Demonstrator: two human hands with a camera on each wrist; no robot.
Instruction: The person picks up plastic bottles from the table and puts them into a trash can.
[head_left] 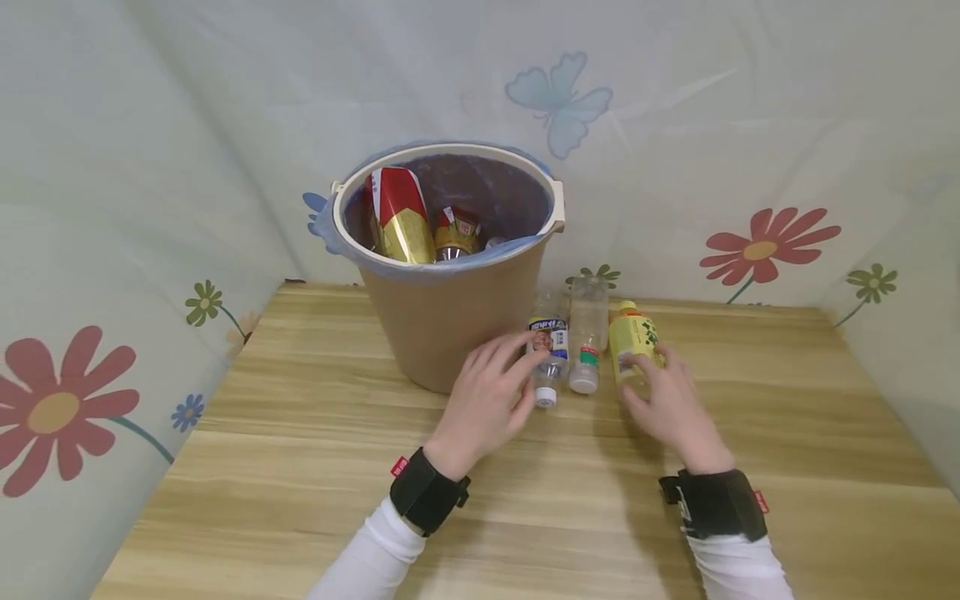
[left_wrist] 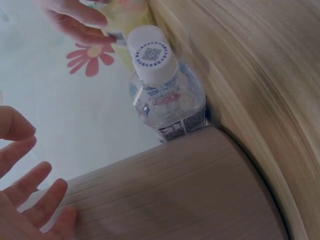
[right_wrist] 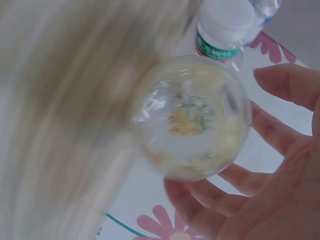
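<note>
Three bottles lie side by side on the table. A clear bottle with a blue-and-white label is nearest the bin, a clear bottle with a green label is in the middle, and a yellow-labelled bottle is on the right. My left hand hovers over the first bottle, its fingers spread and relaxed in the left wrist view. My right hand is at the yellow-labelled bottle. In the right wrist view its fingers reach along that bottle's side, while the thumb stands apart from it.
A brown bin lined with a blue bag stands left of the bottles. Inside are a red-and-gold package and a bottle with a red-and-gold label. Behind the wooden table hangs a flower-patterned sheet.
</note>
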